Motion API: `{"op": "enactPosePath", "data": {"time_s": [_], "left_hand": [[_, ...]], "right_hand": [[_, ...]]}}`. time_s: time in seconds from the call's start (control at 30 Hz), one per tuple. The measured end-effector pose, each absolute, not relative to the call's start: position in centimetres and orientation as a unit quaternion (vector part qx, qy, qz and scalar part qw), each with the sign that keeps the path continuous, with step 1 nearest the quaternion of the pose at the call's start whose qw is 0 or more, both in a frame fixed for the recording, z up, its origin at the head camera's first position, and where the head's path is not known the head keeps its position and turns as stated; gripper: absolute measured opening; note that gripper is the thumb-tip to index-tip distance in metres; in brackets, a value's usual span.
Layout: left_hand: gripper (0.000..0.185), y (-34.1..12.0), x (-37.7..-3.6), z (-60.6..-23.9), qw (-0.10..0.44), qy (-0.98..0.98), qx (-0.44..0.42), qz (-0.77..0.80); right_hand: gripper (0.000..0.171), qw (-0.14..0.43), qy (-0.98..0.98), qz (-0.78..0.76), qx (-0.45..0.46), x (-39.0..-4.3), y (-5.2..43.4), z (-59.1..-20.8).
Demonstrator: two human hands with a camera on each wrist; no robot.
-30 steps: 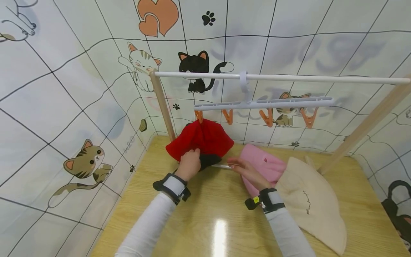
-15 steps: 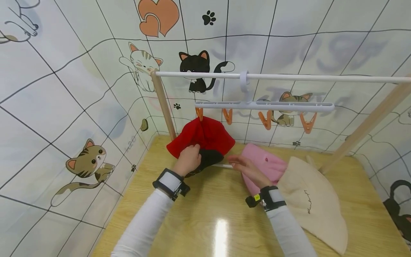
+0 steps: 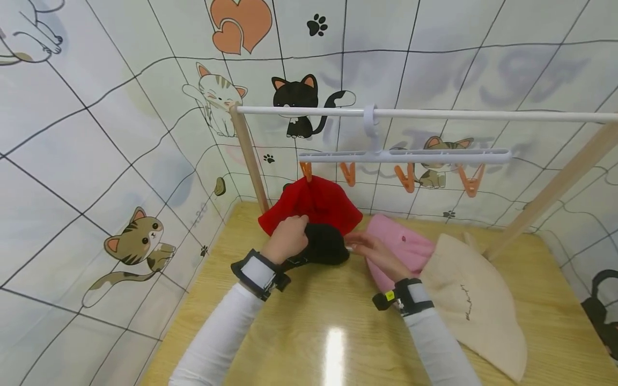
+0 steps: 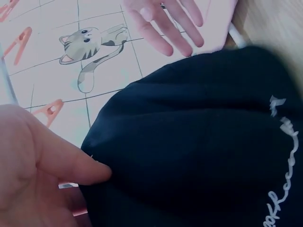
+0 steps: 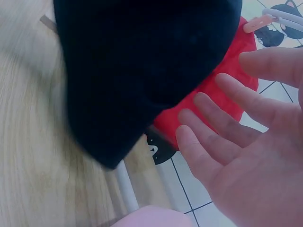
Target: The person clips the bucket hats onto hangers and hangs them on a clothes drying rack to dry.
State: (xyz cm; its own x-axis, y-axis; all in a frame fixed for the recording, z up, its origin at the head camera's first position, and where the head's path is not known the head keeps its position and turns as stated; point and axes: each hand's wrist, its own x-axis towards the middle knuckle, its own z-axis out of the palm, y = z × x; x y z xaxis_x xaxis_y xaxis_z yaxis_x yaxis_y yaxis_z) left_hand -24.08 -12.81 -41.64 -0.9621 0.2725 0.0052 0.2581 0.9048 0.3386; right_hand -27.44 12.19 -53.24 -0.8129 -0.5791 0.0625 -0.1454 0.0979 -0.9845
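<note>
My left hand (image 3: 288, 236) grips a black hat (image 3: 324, 244) just above the wooden table (image 3: 309, 316), in front of a red hat (image 3: 314, 201) that hangs from an orange clip (image 3: 306, 171). In the left wrist view the black hat (image 4: 199, 142) fills the frame, with my thumb (image 4: 71, 168) pressed on its edge. My right hand (image 3: 369, 247) is open, its straight fingers close to the black hat's right side and over a pink hat (image 3: 403, 247). The right wrist view shows the open right hand (image 5: 236, 142) beside the black hat (image 5: 142, 61) and the red hat (image 5: 222, 94).
A white clip hanger (image 3: 405, 156) with several orange clips hangs on a white rail (image 3: 458, 114) between wooden posts. A beige hat (image 3: 475, 303) lies at the right. Cat-patterned walls close in the left and back sides.
My left hand has drawn the black hat out from under the red hat, up and to the right. My right hand has shifted slightly toward it.
</note>
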Motion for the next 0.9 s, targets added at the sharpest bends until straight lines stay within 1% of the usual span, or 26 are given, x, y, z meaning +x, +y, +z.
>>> {"op": "enactPosePath", "data": {"time_s": [0.17,0.33,0.43,0.6,0.77,0.9], "left_hand": [[0.022,-12.5,-23.9,-40.8,0.024,0.973,0.137,0.182],[0.017,-12.3,-23.6,-40.8,0.022,0.973,0.160,0.167],[0.015,-12.1,-23.5,-40.9,0.007,0.973,0.170,0.155],[0.018,-12.0,-23.7,-40.9,-0.007,0.973,0.168,0.155],[0.027,-11.7,-24.2,-40.5,0.000,0.972,0.164,0.167],[0.026,-11.3,-24.5,-40.1,0.003,0.969,0.164,0.183]], "right_hand": [[0.042,0.166,0.723,-0.622,-0.252,-27.6,12.6,-52.9],[0.040,0.155,0.732,-0.613,-0.251,-27.6,13.0,-52.3],[0.037,0.155,0.734,-0.612,-0.249,-27.7,13.1,-51.6],[0.036,0.154,0.742,-0.605,-0.245,-28.0,13.4,-50.2],[0.037,0.136,0.757,-0.586,-0.254,-28.7,13.7,-48.5],[0.040,0.151,0.765,-0.573,-0.252,-29.0,14.1,-46.9]]}}
